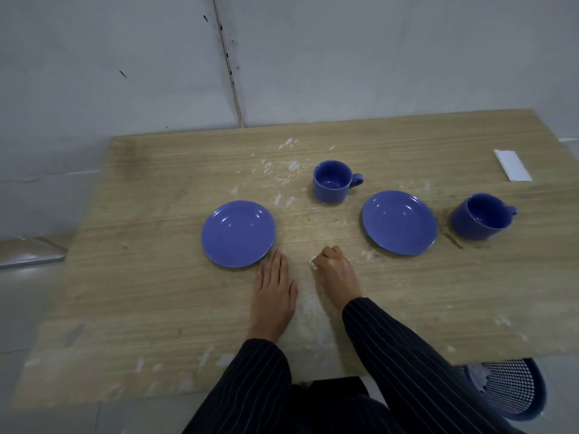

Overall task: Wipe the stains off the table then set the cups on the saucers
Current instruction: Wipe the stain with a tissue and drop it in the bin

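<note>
Two blue saucers sit on the wooden table: the left saucer and the right saucer. One blue cup stands behind and between them; a second blue cup stands right of the right saucer, beside a brown stain. White smears mark the table's far middle and the near side. My left hand lies flat, fingertips just beside the left saucer's near rim. My right hand is closed on a small white tissue pressed to the table.
A folded white tissue lies at the far right of the table. A blue mesh basket stands on the floor below the table's near right edge. A grey wall rises behind the table.
</note>
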